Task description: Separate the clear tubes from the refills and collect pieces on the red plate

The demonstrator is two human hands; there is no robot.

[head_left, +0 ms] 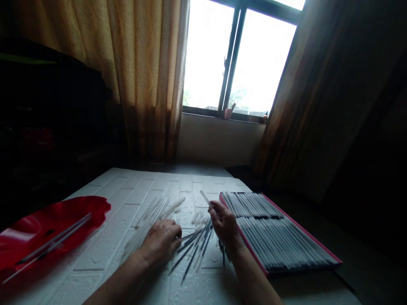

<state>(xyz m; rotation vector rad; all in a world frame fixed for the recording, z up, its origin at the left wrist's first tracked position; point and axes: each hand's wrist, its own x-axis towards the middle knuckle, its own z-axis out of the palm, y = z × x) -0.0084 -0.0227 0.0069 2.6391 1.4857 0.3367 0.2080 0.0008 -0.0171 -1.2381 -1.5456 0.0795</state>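
Observation:
My right hand (pixel 222 220) is closed around a pale, thin clear tube (pixel 205 197) that points up and left. My left hand (pixel 162 239) rests low over the table with curled fingers, at the ends of several dark thin sticks (pixel 193 250) that fan out between the hands; what its fingertips hold is too small to make out. Several clear tubes (pixel 152 209) lie just beyond my left hand. A small heap of clear pieces (pixel 199 217) sits between the hands. Right of my right hand, a red-edged box (pixel 305 231) holds two rows of pale tubes with dark ends.
A red scalloped tray (pixel 98 205) with a few long thin items stands at the left. The white brick-patterned table (pixel 127 182) reaches toward a window with curtains. A small pink cup (pixel 228 113) stands on the sill.

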